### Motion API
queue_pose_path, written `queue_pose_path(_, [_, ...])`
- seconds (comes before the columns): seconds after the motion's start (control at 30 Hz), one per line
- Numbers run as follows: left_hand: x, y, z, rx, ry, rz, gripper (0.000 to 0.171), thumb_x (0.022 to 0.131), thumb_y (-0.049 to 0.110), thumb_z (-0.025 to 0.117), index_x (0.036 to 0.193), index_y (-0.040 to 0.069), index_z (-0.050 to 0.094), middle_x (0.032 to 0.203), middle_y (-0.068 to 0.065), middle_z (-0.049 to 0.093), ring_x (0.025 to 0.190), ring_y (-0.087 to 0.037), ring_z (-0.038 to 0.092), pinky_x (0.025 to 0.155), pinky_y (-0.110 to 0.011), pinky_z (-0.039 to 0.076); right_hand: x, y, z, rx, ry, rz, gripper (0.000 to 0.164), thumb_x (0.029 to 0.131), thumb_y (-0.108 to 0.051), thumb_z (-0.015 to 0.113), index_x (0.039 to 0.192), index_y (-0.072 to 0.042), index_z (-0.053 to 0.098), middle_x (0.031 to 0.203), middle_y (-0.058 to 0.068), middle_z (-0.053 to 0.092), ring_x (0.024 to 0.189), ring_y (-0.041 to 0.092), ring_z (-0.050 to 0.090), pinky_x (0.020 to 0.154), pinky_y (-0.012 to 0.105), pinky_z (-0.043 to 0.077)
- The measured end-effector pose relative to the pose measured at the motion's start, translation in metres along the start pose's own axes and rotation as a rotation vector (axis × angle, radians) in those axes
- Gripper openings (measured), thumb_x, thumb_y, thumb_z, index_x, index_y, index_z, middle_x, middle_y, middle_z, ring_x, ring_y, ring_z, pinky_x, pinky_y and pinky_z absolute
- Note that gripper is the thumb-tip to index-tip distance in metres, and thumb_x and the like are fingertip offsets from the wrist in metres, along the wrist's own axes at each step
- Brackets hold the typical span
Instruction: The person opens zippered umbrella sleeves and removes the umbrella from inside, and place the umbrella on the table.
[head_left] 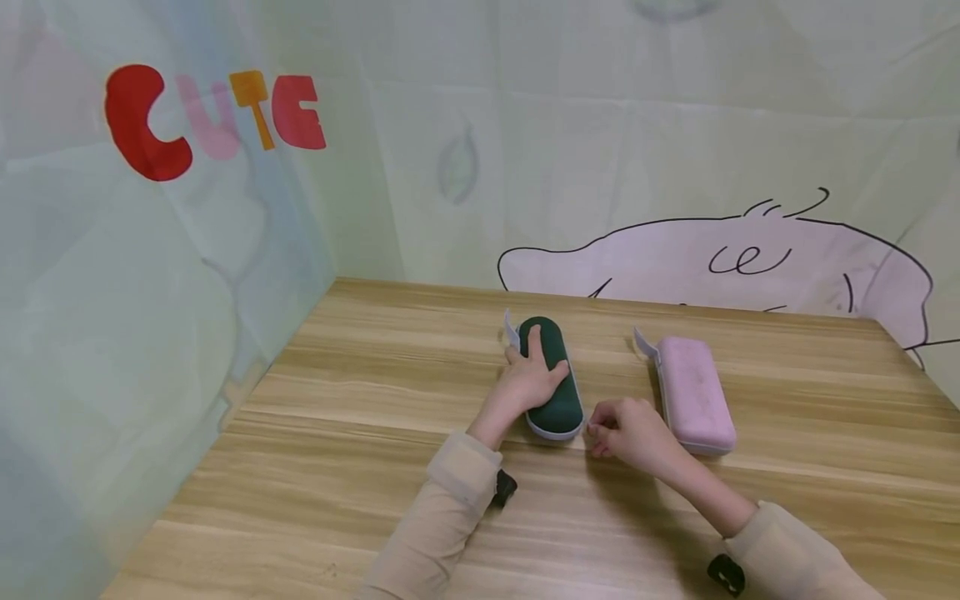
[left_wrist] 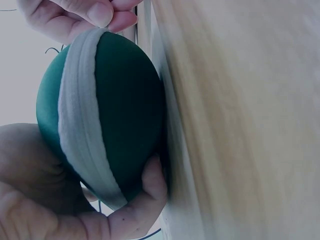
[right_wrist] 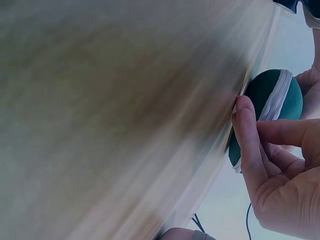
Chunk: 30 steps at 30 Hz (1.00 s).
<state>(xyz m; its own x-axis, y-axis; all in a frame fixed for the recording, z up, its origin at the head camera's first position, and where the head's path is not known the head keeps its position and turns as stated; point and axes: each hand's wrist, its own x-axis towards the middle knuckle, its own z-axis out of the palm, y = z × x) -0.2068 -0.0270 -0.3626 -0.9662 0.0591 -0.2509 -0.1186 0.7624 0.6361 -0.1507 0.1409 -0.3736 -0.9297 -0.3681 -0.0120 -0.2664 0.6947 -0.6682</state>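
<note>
Bracing the green zippered case (head_left: 558, 414) flat on the worktop (head_left: 375, 375), the left hand (head_left: 527, 382) grips it across the body, presumably to stop sliding while the right hand (head_left: 632, 431) pinches at the near end of the pale zip (left_wrist: 80, 110), fingertip contact partly hidden.

Left fingers (head_left: 534, 343) spread, curving downward | right fingers (right_wrist: 246, 131) bent, bunched together
</note>
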Motion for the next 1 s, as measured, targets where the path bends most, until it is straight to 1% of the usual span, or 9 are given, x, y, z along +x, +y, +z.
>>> queue_pose_path(0.3, [0.0021, 0.0005, 0.0016, 0.01, 0.002, 0.008, 0.076, 0.099, 0.046, 0.044, 0.156, 0.024, -0.001, 0.154, -0.031, 0.011, 0.117, -0.043, 0.054, 0.097, -0.051, 0.046, -0.0028, 0.0017, -0.0001, 0.018, -0.006, -0.038, 0.015, 0.089, -0.001, 0.06, 0.076, -0.002, 0.067, 0.066, 0.005, 0.07, 0.057, 0.011, 0.066, 0.052, 0.019, 0.05])
queue_pose_path(0.5, [0.0039, -0.0008, 0.0018, 0.018, 0.004, 0.014, 0.076, 0.099, 0.046, 0.043, 0.156, 0.023, -0.002, 0.154, -0.032, 0.011, 0.115, -0.043, 0.055, 0.095, -0.051, 0.048, -0.0025, 0.001, 0.0005, 0.034, -0.014, -0.027, 0.015, 0.089, 0.0, 0.06, 0.076, -0.001, 0.067, 0.07, 0.006, 0.071, 0.058, 0.011, 0.067, 0.053, 0.019, 0.051])
queue_pose_path(0.67, [0.0047, -0.0015, 0.0015, 0.02, 0.005, 0.012, 0.076, 0.099, 0.046, 0.043, 0.156, 0.024, -0.002, 0.155, -0.031, 0.01, 0.118, -0.044, 0.053, 0.096, -0.051, 0.047, -0.0028, -0.0004, 0.0015, 0.042, -0.014, -0.009, 0.015, 0.09, 0.0, 0.06, 0.076, -0.001, 0.067, 0.071, 0.007, 0.071, 0.059, 0.01, 0.067, 0.053, 0.02, 0.052])
queue_pose_path(0.8, [0.0053, -0.0006, 0.0021, 0.015, 0.0, 0.014, 0.077, 0.099, 0.046, 0.043, 0.156, 0.023, -0.003, 0.156, -0.032, 0.008, 0.118, -0.044, 0.053, 0.096, -0.051, 0.047, -0.0032, 0.0005, 0.001, 0.037, -0.005, -0.015, 0.015, 0.089, 0.0, 0.06, 0.076, -0.001, 0.066, 0.071, 0.007, 0.071, 0.058, 0.01, 0.067, 0.053, 0.019, 0.052])
queue_pose_path(0.9, [0.0052, -0.0005, 0.0022, 0.02, 0.004, 0.015, 0.077, 0.099, 0.046, 0.044, 0.156, 0.023, -0.003, 0.155, -0.032, 0.01, 0.113, -0.042, 0.056, 0.094, -0.05, 0.048, -0.0035, 0.0011, 0.0008, 0.04, -0.006, -0.03, 0.015, 0.089, 0.001, 0.06, 0.076, 0.0, 0.066, 0.072, 0.008, 0.071, 0.058, 0.01, 0.066, 0.053, 0.018, 0.051])
queue_pose_path(1.0, [0.0058, -0.0013, 0.0018, 0.024, 0.007, 0.017, 0.077, 0.099, 0.045, 0.044, 0.155, 0.022, -0.003, 0.155, -0.033, 0.011, 0.112, -0.042, 0.056, 0.093, -0.05, 0.048, -0.0032, 0.0012, 0.0009, 0.041, -0.01, -0.039, 0.014, 0.089, 0.0, 0.06, 0.077, 0.0, 0.066, 0.073, 0.009, 0.071, 0.058, 0.01, 0.066, 0.053, 0.018, 0.051])
